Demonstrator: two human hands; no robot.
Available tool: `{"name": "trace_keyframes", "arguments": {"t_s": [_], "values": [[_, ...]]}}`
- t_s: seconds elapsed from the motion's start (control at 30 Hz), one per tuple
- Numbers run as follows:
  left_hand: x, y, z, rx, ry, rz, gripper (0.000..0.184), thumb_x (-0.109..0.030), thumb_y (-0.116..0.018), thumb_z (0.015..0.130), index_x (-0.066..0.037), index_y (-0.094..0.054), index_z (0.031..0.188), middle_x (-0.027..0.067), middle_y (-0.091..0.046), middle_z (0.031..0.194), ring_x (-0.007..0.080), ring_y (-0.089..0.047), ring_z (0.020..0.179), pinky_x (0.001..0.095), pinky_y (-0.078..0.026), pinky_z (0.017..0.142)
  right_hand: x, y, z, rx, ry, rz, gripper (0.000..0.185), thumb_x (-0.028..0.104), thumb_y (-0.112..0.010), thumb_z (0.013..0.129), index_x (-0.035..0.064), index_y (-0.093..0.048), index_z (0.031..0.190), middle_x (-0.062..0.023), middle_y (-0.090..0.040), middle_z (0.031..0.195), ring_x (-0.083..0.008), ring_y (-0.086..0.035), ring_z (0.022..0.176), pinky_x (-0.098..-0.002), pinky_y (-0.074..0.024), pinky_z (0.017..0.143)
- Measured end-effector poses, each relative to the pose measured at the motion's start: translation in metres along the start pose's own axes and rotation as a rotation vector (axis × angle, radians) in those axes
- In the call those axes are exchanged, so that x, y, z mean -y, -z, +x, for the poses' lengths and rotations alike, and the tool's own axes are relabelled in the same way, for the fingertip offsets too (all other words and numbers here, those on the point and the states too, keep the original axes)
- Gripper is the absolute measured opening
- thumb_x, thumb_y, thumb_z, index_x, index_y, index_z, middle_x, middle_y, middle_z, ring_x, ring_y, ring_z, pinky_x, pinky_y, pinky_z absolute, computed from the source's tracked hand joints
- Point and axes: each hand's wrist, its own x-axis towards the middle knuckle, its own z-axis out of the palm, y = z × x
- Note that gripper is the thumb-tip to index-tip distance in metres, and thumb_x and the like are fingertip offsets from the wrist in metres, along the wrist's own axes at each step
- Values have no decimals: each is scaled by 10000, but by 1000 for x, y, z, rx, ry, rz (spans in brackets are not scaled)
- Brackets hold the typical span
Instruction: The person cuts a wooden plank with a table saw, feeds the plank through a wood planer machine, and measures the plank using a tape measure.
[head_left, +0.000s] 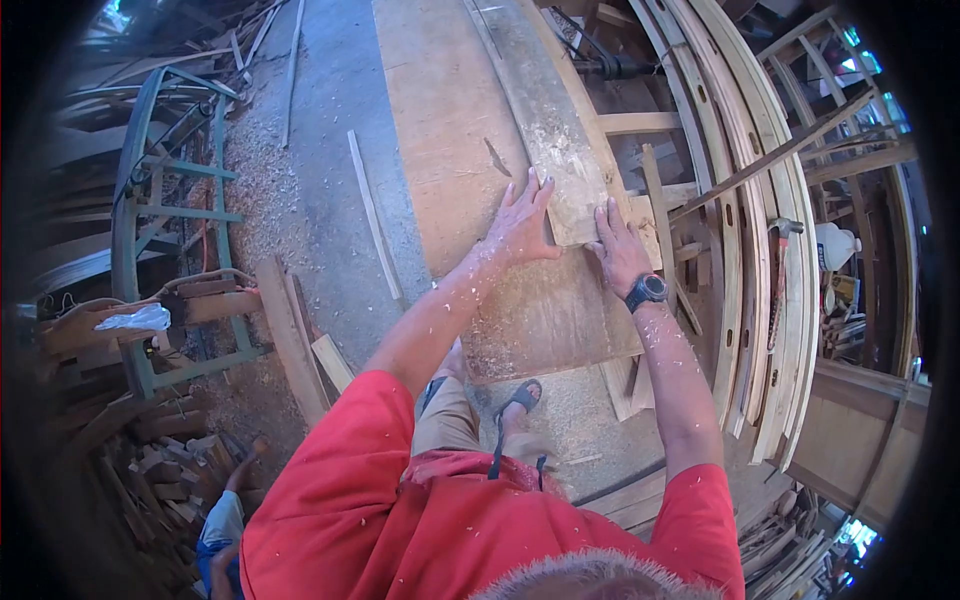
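A long, narrow wooden board (566, 160) lies lengthwise on a wide plywood panel (450, 150), its near end between my two hands. My left hand (522, 222) has its fingers spread along the board's left edge, with the thumb by the near end. On the other side, my right hand (622, 252) rests with outstretched fingers at the board's right edge and near corner. A dark wristwatch (648, 290) is on my right wrist. Pale wood shavings cling to both forearms. A thin dark piece (497, 157) sits on the panel left of the board.
Long curved planks (740, 200) stand along the right, with a hammer (781, 280) on them. A green metal frame (130, 220) is at left. A loose wood strip (372, 215) lies on the shavings-strewn floor. Another person (225, 520) is low at left, near scrap wood (175, 470).
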Motion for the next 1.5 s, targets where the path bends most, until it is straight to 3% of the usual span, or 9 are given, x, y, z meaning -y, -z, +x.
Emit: {"name": "trace_keyframes", "arguments": {"t_s": [0.33, 0.5, 0.6, 0.8, 1.23, 1.33, 1.4, 1.5], "values": [[8, -15, -1, -15, -1, -39, 1224, -436, -864, 602, 49, -212, 1517, 375, -200, 1541, 430, -229, 1471, 490, -230, 1204, -3, -15, 2, 44, -45, -27, 641, 306, -592, 956, 95, -357, 1513, -175, -228, 1614, -358, -360, 1417, -550, -315, 1138], [13, -26, -2, -80, -41, -89, 1128, -381, -846, 647, 35, -254, 1513, 370, -253, 1520, 465, -259, 1445, 462, -254, 1201, -3, -17, 6, 30, -23, -191, 631, 343, -571, 965, 130, -357, 1519, -144, -256, 1615, -297, -307, 1466, -634, -265, 1125], [16, -35, -3, -98, -41, -112, 1052, -363, -822, 697, 13, -275, 1513, 340, -291, 1520, 441, -271, 1448, 466, -251, 1202, -4, -19, 11, 25, -23, -209, 625, 368, -563, 967, 139, -367, 1514, -132, -270, 1613, -282, -298, 1474, -651, -257, 1118], [21, -39, -1, -118, 6, -59, 918, -343, -778, 784, -32, -311, 1511, 255, -331, 1542, 365, -281, 1465, 482, -242, 1204, -7, -19, 28, 25, -15, -233, 625, 405, -541, 971, 145, -372, 1513, -127, -274, 1613, -278, -302, 1472, -643, -242, 1125], [32, -32, 24, -150, 63, -73, 832, -293, -756, 831, -45, -334, 1503, 255, -338, 1536, 368, -269, 1468, 515, -248, 1194, -11, -17, 69, 32, -2, -203, 639, 418, -537, 973, 140, -359, 1520, -133, -273, 1613, -267, -303, 1472, -613, -223, 1153], [33, -36, 24, -173, 65, -72, 797, -272, -741, 846, -46, -344, 1499, 254, -338, 1536, 369, -277, 1465, 521, -254, 1189, -5, -13, 72, 42, -15, -139, 626, 412, -521, 983, 142, -353, 1523, -130, -266, 1616, -263, -272, 1486, -611, -206, 1161], [34, -35, 25, -183, 78, -100, 773, -258, -734, 854, -51, -355, 1495, 246, -338, 1539, 364, -274, 1468, 529, -259, 1185, 3, -8, 72, 31, -11, -405, 606, 402, -494, 997, 141, -349, 1525, -135, -267, 1614, -264, -233, 1499, -610, -188, 1168], [33, -35, 25, -197, 82, -106, 760, -252, -732, 856, -55, -365, 1492, 238, -331, 1547, 360, -271, 1470, 538, -264, 1179, -7, -10, 75, 77, 10, -326, 590, 391, -470, 1007, 138, -345, 1525, -140, -268, 1613, -265, -198, 1511, -608, -175, 1173]]}}
